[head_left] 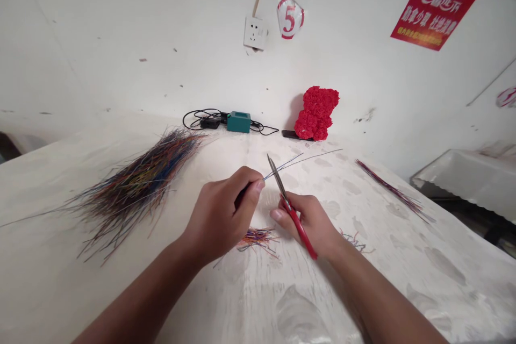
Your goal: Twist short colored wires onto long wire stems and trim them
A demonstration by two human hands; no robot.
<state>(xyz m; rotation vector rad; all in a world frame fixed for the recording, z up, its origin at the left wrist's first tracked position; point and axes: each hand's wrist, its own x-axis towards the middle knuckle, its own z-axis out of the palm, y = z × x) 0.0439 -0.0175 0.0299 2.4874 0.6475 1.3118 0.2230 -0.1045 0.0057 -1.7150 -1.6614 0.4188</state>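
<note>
My left hand point(223, 214) is closed in a pinch on thin grey wires point(306, 158) that stick out up and to the right over the table. My right hand point(310, 223) grips red-handled snips point(288, 207), whose metal blades point up and cross the wires right beside my left fingertips. Under my hands lies a small heap of short coloured wire scraps point(258, 236).
A big pile of long multicoloured wires point(137, 180) lies at the left on the white patterned table point(242, 290). A thinner bundle of wires point(389, 188) lies at the right. A teal box point(238, 121) with black cables and a red rose figure point(316, 113) stand by the wall.
</note>
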